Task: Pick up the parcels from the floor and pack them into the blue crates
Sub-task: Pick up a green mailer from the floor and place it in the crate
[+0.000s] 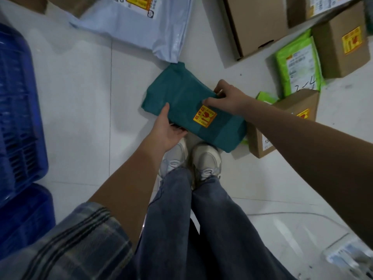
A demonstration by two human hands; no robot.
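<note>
I hold a teal plastic parcel [181, 100] with a yellow and red sticker in front of me, above my shoes. My left hand [168, 130] supports its near left edge from below, thumb on top. My right hand [227, 98] grips its right edge, fingers curled over the top. Two blue crates stand at the left: a larger one [18, 110] with a slotted wall and a second one [24, 217] nearer to me. Their insides are mostly out of view.
On the white tiled floor lie a pale blue mailer [141, 23], a large brown box [256, 25], a box with a yellow sticker [341, 45], a green mailer [298, 63] and a small brown box [282, 122]. A clear bag [314, 235] lies at the lower right.
</note>
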